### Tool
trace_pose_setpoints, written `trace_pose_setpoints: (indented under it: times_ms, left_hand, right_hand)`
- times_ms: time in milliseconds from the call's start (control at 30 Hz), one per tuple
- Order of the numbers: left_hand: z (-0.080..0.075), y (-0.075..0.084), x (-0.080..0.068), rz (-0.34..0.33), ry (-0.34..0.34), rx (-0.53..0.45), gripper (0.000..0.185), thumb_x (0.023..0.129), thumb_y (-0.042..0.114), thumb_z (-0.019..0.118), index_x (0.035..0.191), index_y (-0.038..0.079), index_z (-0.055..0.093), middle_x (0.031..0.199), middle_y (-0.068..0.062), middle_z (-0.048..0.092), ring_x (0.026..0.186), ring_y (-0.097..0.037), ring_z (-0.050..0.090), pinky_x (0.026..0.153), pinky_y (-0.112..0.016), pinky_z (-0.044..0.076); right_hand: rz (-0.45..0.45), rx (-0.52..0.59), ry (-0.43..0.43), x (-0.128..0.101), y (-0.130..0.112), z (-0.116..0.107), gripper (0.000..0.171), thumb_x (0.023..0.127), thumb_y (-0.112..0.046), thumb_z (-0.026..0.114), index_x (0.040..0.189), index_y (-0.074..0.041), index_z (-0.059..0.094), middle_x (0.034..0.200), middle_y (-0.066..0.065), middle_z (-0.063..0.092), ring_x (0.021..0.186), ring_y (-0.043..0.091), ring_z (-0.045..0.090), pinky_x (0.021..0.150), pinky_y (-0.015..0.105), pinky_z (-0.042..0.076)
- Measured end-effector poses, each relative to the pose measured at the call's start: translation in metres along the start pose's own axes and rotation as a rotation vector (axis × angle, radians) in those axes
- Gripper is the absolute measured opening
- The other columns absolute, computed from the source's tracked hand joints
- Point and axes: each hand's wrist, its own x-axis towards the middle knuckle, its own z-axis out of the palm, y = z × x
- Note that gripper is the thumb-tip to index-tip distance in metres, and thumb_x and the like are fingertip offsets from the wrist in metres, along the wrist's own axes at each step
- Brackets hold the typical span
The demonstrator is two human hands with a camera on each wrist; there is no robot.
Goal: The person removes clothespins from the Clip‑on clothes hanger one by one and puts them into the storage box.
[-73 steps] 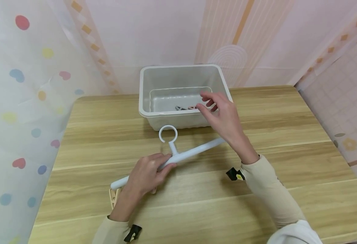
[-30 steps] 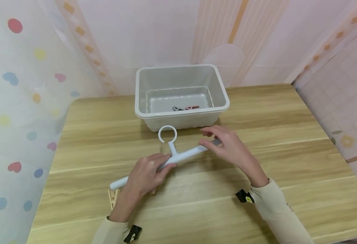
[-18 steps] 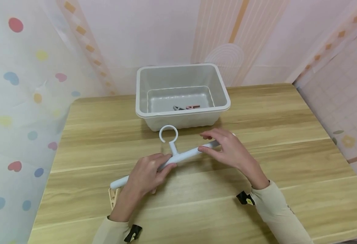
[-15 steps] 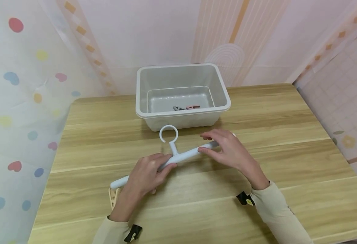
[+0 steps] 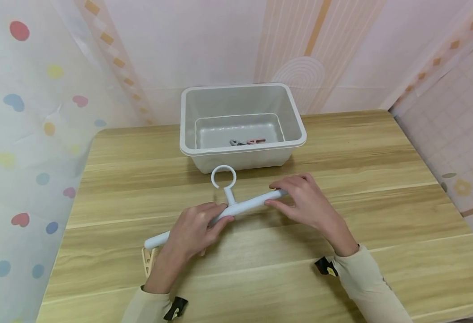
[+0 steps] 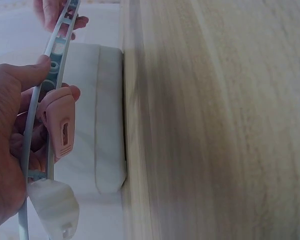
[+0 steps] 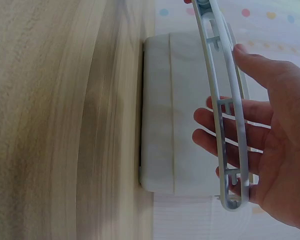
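Wooden table [image 5: 341, 148], bare planks, bearing all items. Grey plastic bin [image 5: 242, 92] at the far edge, two pegs [image 5: 246, 142], grey and pink, inside. White hanger [image 5: 240, 207] held just above the table before the bin, ring away from the person: left hand [image 5: 190, 233] grips mid-bar, right hand [image 5: 305, 202] pinches the right end, seemingly steadying it. Pink peg [image 6: 60, 125] and white peg [image 6: 52, 205] clipped beneath. No legible markings.

The pale blue curved plastic hanger [image 5: 236, 207] looks smooth and faintly glossy. Behind it, the grey rectangular plastic tub [image 5: 241, 127] is matt, and the light wood-grain bench [image 5: 382, 215] beneath has a smooth satin finish.
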Motion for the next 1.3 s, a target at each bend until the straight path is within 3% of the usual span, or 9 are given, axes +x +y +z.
trace_pose_setpoints:
  times_ms: [367, 1100, 1300]
  left_hand:
    - [-0.001, 0.001, 0.000, 0.005, -0.019, 0.011, 0.026, 0.088, 0.027, 0.078, 0.105, 0.007, 0.077, 0.081, -0.002, 0.075, 0.058, -0.004, 0.055, 0.056, -0.022, 0.053]
    - [-0.008, 0.000, 0.006, -0.006, -0.023, 0.030, 0.029, 0.085, 0.030, 0.080, 0.104, 0.009, 0.077, 0.082, 0.000, 0.074, 0.060, -0.004, 0.055, 0.056, -0.024, 0.051]
    - [-0.010, 0.001, 0.008, -0.010, -0.027, 0.039, 0.031, 0.085, 0.033, 0.080, 0.105, 0.009, 0.077, 0.077, 0.001, 0.071, 0.056, -0.003, 0.048, 0.053, -0.021, 0.047]
  right_hand:
    - [-0.003, -0.068, -0.011, -0.005, 0.000, 0.004, 0.035, 0.087, -0.048, 0.074, 0.103, -0.017, 0.076, 0.099, -0.001, 0.076, 0.095, 0.019, 0.069, 0.096, 0.048, 0.045]
    - [0.052, 0.022, 0.104, -0.010, -0.002, 0.012, 0.034, 0.083, -0.045, 0.079, 0.101, -0.017, 0.073, 0.101, 0.003, 0.074, 0.104, 0.025, 0.066, 0.098, 0.045, 0.037]
    - [0.046, 0.034, 0.126, -0.011, -0.003, 0.013, 0.032, 0.083, -0.044, 0.079, 0.101, -0.018, 0.074, 0.096, 0.001, 0.072, 0.100, 0.022, 0.066, 0.099, 0.047, 0.037]
